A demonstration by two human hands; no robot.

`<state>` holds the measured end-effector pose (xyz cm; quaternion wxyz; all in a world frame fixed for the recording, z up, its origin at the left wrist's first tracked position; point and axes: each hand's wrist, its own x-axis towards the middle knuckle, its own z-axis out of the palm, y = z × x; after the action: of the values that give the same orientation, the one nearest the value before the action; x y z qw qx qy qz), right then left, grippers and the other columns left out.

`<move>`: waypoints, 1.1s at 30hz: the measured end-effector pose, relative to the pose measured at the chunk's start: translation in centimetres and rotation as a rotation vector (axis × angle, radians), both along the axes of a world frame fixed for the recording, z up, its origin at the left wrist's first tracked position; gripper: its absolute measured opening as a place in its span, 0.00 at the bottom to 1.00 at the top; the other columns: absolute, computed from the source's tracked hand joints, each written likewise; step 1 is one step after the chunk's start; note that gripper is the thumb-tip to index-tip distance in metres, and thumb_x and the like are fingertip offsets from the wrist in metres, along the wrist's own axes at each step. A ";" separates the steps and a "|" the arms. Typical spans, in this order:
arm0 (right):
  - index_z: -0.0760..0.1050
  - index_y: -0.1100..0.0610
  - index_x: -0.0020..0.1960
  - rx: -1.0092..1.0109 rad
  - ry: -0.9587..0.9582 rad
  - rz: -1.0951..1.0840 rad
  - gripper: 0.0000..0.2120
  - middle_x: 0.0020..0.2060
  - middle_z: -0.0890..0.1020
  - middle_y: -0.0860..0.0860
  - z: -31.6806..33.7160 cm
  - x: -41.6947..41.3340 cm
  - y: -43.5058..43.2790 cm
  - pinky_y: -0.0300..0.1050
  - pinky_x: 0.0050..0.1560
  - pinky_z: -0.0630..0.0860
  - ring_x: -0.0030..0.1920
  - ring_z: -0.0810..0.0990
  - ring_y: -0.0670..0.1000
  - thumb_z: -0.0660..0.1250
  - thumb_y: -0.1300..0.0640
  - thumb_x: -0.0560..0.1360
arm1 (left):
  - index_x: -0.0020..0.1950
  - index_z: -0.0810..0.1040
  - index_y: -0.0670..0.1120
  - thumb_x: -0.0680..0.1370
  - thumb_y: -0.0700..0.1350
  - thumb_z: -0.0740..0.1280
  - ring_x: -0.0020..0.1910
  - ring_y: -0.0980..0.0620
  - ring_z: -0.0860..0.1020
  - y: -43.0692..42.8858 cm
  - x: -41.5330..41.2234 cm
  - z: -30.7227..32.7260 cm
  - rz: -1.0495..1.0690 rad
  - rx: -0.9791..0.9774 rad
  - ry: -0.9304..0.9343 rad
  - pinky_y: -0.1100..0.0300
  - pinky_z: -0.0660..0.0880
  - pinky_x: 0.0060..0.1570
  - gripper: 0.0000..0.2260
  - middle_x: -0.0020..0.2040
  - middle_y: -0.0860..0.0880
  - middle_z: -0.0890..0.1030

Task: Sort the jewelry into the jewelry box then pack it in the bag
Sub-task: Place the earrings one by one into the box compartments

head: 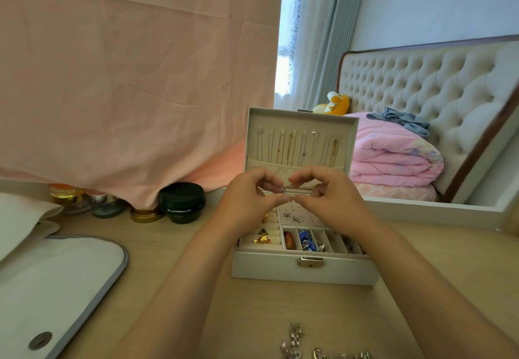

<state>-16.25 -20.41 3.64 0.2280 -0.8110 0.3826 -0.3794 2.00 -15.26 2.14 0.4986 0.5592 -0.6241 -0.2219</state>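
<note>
Above the rear half of the cream, rectangular leatherette jewelry box (266,269), whose lid stands upright with thin chains hanging inside it, both hands meet on a small silver piece of jewelry (283,190). The left hand (250,201) pinches it between thumb and forefinger, and the right hand (331,201) pinches at it from the other side, fingertips nearly touching. The piece is too small to tell its long axis or kind, though it looks like an earring. Directly beneath the pinch, a little toward the person, lies the pale perforated earring panel (303,217) with a few studs in it, so the coming move is likely a short drop straight down, the right hand being nearer that panel. More loose silver jewelry (295,339) lies on the light wooden table (168,260) at the near edge, and the white fabric bag with grey trim (70,274) lies flat to the left, well apart from the box.
</note>
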 end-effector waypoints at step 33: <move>0.84 0.41 0.44 -0.001 0.343 -0.110 0.02 0.43 0.83 0.36 0.1 -2.4 -0.8 0.46 0.54 0.78 0.48 0.79 0.39 0.75 0.49 0.73 | 0.59 0.82 0.59 0.81 0.47 0.67 0.58 0.61 0.74 1.0 -1.4 1.4 0.022 0.048 -0.587 0.61 0.71 0.60 0.10 0.57 0.61 0.79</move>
<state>-18.62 -21.24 3.70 0.1379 -0.8418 0.4594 -0.2476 0.63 -14.28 3.57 0.2861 0.6175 -0.7302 -0.0600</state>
